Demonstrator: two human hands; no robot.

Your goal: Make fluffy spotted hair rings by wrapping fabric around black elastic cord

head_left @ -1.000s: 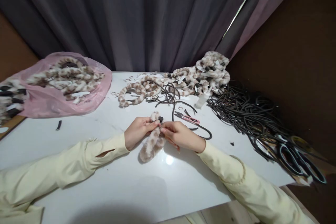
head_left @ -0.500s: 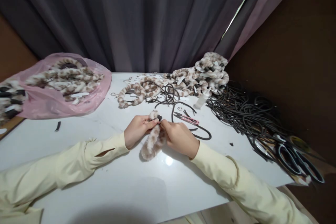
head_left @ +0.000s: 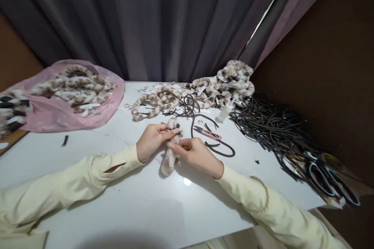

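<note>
two hands (head_left: 150, 142) (head_left: 200, 156), apparently one furry loop (head_left: 168, 163) held

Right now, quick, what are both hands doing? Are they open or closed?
Left hand: closed, pinching the fluffy loop near its black bit.
Right hand: fingertips at the loop; can't tell if they're gripping.

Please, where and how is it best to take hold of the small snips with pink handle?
I would grip the small snips by the pink handle, at its right end, coming down from above and from the right, with fingers on its two long sides. They lie flat, the dark blades pointing left, away from that end. A black cord runs close by, so better not pinch it too.
</note>
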